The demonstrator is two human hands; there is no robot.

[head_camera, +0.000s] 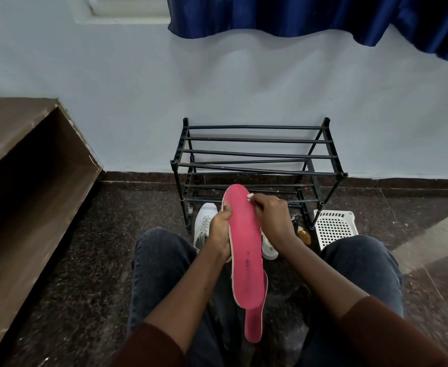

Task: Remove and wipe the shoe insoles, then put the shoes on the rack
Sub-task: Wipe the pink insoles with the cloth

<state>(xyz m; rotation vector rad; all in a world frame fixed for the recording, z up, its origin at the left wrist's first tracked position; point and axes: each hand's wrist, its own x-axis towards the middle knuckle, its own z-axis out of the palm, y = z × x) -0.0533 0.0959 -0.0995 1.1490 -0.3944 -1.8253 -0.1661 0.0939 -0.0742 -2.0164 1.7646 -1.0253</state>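
Observation:
My left hand (219,231) grips a pink insole (244,247) by its left edge and holds it up in front of me. A second pink insole (256,321) lies under it on my lap. My right hand (272,218) pinches a small white wipe (250,197) against the toe end of the upper insole. One white sneaker (204,223) stands on the floor left of my hands. Another white shoe (269,250) shows partly behind my right wrist. The black shoe rack (257,154) stands against the wall with nothing on its bars.
A white perforated plastic basket (335,226) sits on the floor right of the rack. A small orange-brown object (304,235) lies beside it. Brown wooden furniture (19,168) fills the left side. The floor is dark speckled stone. A blue curtain (310,14) hangs above.

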